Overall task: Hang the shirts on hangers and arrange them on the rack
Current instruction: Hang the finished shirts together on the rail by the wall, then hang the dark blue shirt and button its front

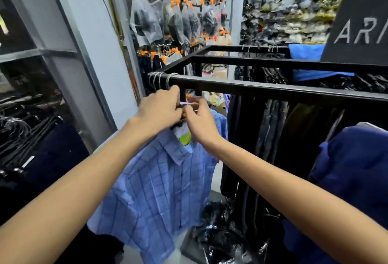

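A light blue checked shirt (155, 190) hangs below the front bar of the black metal rack (262, 88), its collar open and a yellow-green tag showing inside. My left hand (161, 107) and my right hand (197, 117) meet at the collar, just under the bar, and both grip the top of the shirt and its hanger. The hanger is mostly hidden by my fingers. Several wire hanger hooks (162, 78) sit on the bar at its left end, right above my left hand.
Dark trousers (270, 131) and a blue garment (352, 167) hang on the rack to the right. A black sign (361, 31) stands on its top. Bagged clothes with orange clips (178, 20) cover the back wall. Black plastic packets (222, 236) lie on the floor.
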`<state>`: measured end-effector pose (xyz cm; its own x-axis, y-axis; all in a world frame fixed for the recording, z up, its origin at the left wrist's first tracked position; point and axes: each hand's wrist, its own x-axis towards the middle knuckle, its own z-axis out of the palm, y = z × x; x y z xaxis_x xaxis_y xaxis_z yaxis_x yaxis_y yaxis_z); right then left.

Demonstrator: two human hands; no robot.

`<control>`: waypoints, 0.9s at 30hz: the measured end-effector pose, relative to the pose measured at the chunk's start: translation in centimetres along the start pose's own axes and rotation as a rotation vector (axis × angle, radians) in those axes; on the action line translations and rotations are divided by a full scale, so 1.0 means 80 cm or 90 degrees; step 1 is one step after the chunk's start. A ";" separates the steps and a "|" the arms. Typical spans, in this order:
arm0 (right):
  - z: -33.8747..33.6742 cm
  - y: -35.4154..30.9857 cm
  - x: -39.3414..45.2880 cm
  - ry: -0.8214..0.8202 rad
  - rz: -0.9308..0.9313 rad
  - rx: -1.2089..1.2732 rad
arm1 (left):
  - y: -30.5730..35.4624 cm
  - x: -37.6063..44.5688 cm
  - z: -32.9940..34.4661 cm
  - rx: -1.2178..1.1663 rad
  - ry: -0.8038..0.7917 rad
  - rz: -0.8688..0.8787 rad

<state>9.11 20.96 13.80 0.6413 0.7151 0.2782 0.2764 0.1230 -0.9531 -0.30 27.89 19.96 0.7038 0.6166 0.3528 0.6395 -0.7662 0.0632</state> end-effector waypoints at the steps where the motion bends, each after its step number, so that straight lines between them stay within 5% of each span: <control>1: -0.017 -0.002 0.000 0.037 -0.032 -0.031 | 0.017 0.007 0.000 -0.011 -0.014 0.024; 6: -0.131 0.008 -0.019 0.112 -0.197 -0.255 | 0.083 0.007 -0.001 -0.075 -0.071 0.084; 15: -0.293 0.036 -0.111 0.148 -0.177 -0.381 | 0.252 -0.010 0.067 -0.303 -0.197 0.336; 23: -0.415 -0.001 -0.199 0.459 -0.235 -0.581 | 0.386 -0.031 0.127 -0.546 -0.275 0.491; 27: -0.453 0.005 -0.229 0.521 -0.111 -0.640 | 0.424 -0.036 0.144 -0.522 -0.274 0.554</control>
<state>23.44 -17.05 12.64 0.6910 0.0757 0.7189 0.5824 -0.6475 -0.4915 22.94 2.24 10.31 0.9352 -0.2530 0.2477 -0.3521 -0.7384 0.5751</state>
